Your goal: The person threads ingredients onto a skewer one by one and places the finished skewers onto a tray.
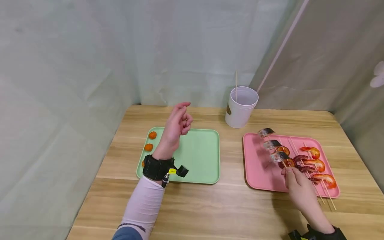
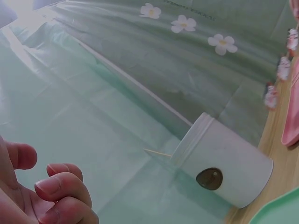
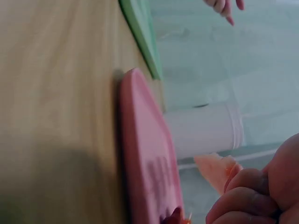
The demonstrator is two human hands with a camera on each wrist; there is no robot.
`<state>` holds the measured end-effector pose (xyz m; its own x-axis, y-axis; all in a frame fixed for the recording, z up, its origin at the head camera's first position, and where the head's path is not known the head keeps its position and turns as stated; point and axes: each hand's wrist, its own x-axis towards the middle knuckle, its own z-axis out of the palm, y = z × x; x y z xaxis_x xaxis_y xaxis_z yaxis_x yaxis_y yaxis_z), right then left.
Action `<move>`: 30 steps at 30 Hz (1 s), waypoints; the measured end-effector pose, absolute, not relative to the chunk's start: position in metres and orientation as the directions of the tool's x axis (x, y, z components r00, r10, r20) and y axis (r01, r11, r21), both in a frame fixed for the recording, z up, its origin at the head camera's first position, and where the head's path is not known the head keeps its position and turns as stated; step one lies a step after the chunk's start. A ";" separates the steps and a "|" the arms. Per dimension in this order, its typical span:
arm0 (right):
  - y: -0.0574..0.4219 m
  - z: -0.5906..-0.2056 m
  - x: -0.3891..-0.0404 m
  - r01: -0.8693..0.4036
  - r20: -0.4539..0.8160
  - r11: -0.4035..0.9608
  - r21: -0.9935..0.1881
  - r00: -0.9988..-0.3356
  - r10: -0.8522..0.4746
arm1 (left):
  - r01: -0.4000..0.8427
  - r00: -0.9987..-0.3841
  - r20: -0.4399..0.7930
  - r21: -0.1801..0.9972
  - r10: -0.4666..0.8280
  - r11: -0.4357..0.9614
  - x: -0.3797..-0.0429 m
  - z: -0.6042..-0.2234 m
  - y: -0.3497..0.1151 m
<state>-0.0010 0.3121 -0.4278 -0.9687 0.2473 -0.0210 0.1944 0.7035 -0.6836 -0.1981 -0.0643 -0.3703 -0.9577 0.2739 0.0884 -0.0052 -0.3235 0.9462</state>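
Observation:
My right hand (image 1: 301, 188) pinches the lower end of a skewer bearing silvery-skinned fish pieces (image 1: 271, 144), raised over the left part of the pink tray (image 1: 258, 176). In the right wrist view, one pale fish piece (image 3: 212, 170) shows beyond the curled fingers. Beside it on that tray lie a skewer with round brown slices (image 1: 282, 151), one with dark red tentacle pieces (image 1: 301, 159) and a shrimp skewer (image 1: 318, 165). My left hand (image 1: 177, 125) hovers over the green tray (image 1: 201, 156), fingers loosely bent around nothing. Several orange balls (image 1: 148, 147) line that tray's left side.
A white cup (image 1: 241, 111) with a thin wooden stick (image 1: 236, 83) in it stands at the back, between the trays. Pale curtains (image 1: 195, 50) hang along the wooden table's (image 1: 192, 210) back and sides. Stick ends jut over the pink tray's front edge.

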 end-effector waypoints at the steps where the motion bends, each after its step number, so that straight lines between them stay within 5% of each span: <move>1: 0.315 -0.430 0.003 0.204 -0.022 0.714 -0.670 -0.966 0.256 | -0.004 -0.957 0.089 0.947 0.274 -0.322 -0.198 -0.370 -0.064; 16: 0.314 -0.448 0.018 0.344 -0.185 0.708 -0.617 -0.938 0.294 | 0.024 -0.956 0.107 0.957 0.272 -0.289 -0.198 -0.369 -0.066; 30: 0.316 -0.437 0.006 0.302 -0.229 0.904 -0.303 -0.944 0.239 | 0.032 -0.958 0.110 0.960 0.266 -0.279 -0.197 -0.369 -0.069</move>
